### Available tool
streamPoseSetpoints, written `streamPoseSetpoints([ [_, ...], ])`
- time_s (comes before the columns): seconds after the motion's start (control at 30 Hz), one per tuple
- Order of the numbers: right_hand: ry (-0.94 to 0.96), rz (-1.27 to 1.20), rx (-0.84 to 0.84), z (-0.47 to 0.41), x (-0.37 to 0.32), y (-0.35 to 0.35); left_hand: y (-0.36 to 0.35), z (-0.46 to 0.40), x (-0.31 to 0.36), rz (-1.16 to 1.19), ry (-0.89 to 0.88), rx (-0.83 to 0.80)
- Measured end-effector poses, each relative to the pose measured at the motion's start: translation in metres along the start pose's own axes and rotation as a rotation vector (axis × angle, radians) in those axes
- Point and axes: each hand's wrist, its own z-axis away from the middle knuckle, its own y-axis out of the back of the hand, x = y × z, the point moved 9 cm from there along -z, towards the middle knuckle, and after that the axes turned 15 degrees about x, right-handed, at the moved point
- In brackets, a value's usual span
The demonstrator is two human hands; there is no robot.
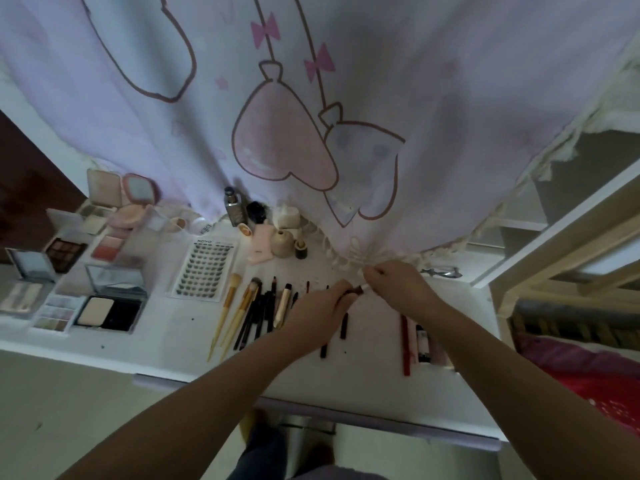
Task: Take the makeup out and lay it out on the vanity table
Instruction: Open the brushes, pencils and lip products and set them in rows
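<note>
Both hands meet over the middle of the white vanity table (363, 382). My left hand (320, 306) grips a small dark red lip product (356, 289) by its body. My right hand (394, 285) pinches the pale end of that same item at its fingertips. Left of the hands lies a row of brushes and pencils (252, 313). A lash tray (204, 268), open palettes (65, 254) and a powder compact (110, 311) are spread further left. Red pencils and small tubes (415, 341) lie under my right forearm.
A pink printed curtain (311, 116) hangs down to the table's back edge, with bottles and jars (263, 223) along it. An eyelash curler (440, 271) lies at the back right. A wooden bed frame (554, 271) and red bedding stand to the right.
</note>
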Motion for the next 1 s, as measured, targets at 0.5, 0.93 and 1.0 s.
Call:
streamPoseSetpoints([
  [0.5, -0.027, -0.376, -0.268, 0.043, -0.034, 0.021, 0.065, 0.016, 0.01, -0.105, -0.151, 0.021],
  [0.93, -0.08, -0.249, -0.27, 0.046, -0.044, 0.025, 0.08, 0.021, 0.007, -0.142, -0.185, 0.048],
  [1.0, -0.034, -0.236, -0.256, 0.046, -0.048, 0.027, 0.081, 0.02, 0.007, -0.121, -0.184, 0.041],
])
